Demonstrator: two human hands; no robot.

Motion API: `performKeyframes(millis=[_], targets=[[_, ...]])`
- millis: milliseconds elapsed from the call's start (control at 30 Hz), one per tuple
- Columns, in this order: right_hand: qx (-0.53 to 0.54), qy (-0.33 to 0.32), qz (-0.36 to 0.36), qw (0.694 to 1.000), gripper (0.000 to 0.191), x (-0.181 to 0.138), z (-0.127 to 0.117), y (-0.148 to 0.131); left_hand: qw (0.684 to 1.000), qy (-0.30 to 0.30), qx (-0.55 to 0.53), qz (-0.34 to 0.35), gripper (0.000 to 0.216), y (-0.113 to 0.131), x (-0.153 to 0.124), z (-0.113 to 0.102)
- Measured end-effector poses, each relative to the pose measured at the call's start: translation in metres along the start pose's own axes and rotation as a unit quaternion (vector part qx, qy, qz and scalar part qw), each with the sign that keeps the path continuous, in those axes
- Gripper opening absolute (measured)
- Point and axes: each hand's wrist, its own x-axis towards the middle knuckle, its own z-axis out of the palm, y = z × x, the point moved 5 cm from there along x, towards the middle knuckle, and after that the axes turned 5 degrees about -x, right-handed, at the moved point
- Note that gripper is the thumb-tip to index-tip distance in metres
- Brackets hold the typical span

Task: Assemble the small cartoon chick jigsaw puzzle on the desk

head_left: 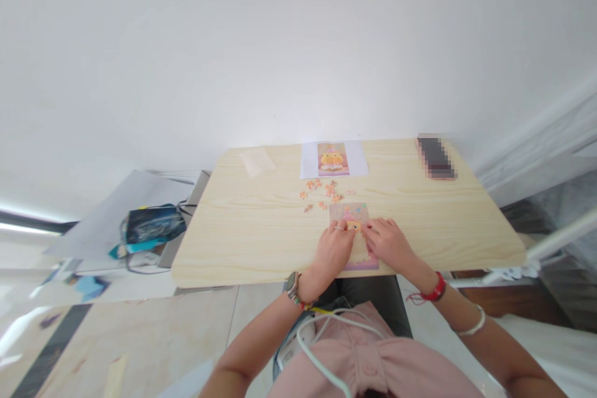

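A small pink jigsaw puzzle (351, 214) with a yellow duck picture lies near the front edge of a light wooden table (261, 224). My left hand (333, 250) rests on its left side, fingers bent and pressing down on the puzzle, a ring on one finger and a watch on the wrist. My right hand (389, 244) lies on the puzzle's right side, fingers curled onto its surface, with a red band at the wrist. Several loose orange puzzle pieces (321, 190) are scattered just behind the puzzle.
A white sheet with the duck reference picture (333, 159) lies at the table's back edge. A translucent bag (257, 161) is to its left, a phone (435, 158) at the back right. A dark bag (152, 225) sits on a low surface to the left.
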Motion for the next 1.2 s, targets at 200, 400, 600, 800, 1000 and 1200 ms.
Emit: performKeyframes(millis=[200,400,600,800,1000,1200], targets=[[-0.014,-0.025,-0.017,0.999,0.014,0.001,-0.002,-0.005,1.0,-0.002,-0.019,-0.008,0.016,0.0,0.002,0.0],[0.062,-0.018,0.003,0.998,0.012,0.007,0.003,0.006,0.996,0.031,-0.086,-0.008,0.018,-0.01,0.007,-0.006],[0.165,0.003,0.027,0.986,0.019,0.034,-0.005,0.023,0.981,0.128,-0.12,-0.079,0.022,-0.058,-0.005,-0.027],[0.216,-0.03,-0.058,0.974,0.018,0.095,0.001,0.009,0.961,0.179,-0.09,-0.19,0.021,-0.118,-0.023,-0.043],[0.216,-0.047,-0.053,0.974,0.015,0.155,0.022,-0.012,0.962,0.171,-0.069,-0.204,0.024,-0.144,-0.013,-0.041],[0.187,-0.061,-0.108,0.974,0.019,0.18,0.031,-0.023,0.965,0.155,-0.068,-0.203,0.023,-0.152,0.002,-0.042]])
